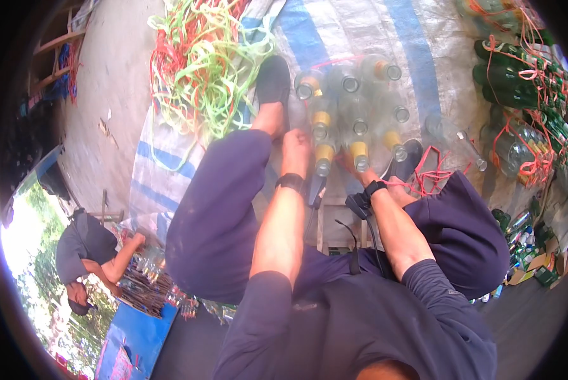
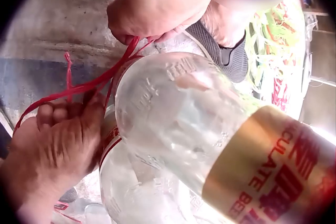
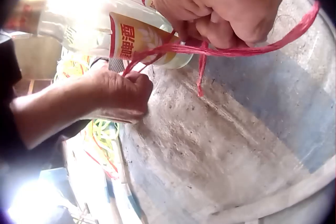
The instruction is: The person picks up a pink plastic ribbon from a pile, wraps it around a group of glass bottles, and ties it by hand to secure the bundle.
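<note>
Glass bottles (image 1: 350,101), several with gold labels, stand bunched on the sheet between the feet. Around their lower part runs a red plastic string (image 2: 68,94). Beside the bunch's left side, my left hand (image 1: 295,147) pinches one part of the string with curled fingers, as the right wrist view also shows. On the near right side, my right hand (image 3: 226,11) has its fingers curled round another stretch of the same string, close against a labelled bottle (image 3: 142,37). The string's loose tail (image 3: 200,77) hangs below that hand.
Green and red strings (image 1: 208,69) lie heaped at the far left. One clear bottle (image 1: 455,139) lies on its side at right, near tied bundles of green bottles (image 1: 505,82). A striped sheet (image 1: 360,28) covers the ground. Another person (image 1: 91,253) works at the left.
</note>
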Motion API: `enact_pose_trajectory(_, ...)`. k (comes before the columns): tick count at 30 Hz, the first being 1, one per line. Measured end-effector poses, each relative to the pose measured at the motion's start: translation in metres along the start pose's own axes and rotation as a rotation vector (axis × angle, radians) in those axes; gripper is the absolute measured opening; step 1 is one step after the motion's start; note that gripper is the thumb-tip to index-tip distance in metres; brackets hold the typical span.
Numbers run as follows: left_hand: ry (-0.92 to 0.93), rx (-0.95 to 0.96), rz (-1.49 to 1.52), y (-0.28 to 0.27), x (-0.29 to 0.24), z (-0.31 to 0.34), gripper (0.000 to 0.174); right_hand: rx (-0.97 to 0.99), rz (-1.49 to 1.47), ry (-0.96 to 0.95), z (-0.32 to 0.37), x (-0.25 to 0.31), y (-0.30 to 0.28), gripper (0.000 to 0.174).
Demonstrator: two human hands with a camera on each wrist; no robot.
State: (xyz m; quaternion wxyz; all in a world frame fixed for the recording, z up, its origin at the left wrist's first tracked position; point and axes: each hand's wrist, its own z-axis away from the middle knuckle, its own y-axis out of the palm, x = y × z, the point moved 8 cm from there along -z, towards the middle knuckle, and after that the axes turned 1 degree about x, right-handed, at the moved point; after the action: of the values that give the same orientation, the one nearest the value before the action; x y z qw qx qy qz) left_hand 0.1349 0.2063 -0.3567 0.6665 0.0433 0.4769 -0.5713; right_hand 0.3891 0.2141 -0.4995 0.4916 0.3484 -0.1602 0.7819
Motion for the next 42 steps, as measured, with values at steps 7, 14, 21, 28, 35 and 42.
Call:
enact_pose_trajectory(7,-0.166,-0.018,0.237,0.000,0.005,-0.005,0.010,0.049,0.379,-0.236,-0.004,-0.008,0.009,0.045)
enact_pose_trajectory(14,-0.048,-0.072,0.275,0.014,0.018,-0.011,0.013,0.114,0.221,0.009,0.028,0.105,0.017,0.057)
enact_pose_trajectory(21,-0.518,0.096,0.829,0.028,0.072,-0.011,0.015,0.002,0.478,-0.048,0.006,0.061,0.001,0.084)
enact_pose_trajectory(28,-0.394,-0.067,0.664,0.014,0.040,0.016,0.026,-0.017,0.129,-0.066,0.019,0.103,0.006,0.052)
enact_pose_trajectory(35,-0.323,-0.007,0.260,0.015,0.033,0.023,0.028,0.040,0.045,-0.285,0.033,0.161,0.025,0.025)
enact_pose_trajectory(42,-0.162,-0.031,-0.215,-0.004,-0.023,0.022,0.027,-0.074,0.249,-0.003,0.057,0.184,0.029,0.020)
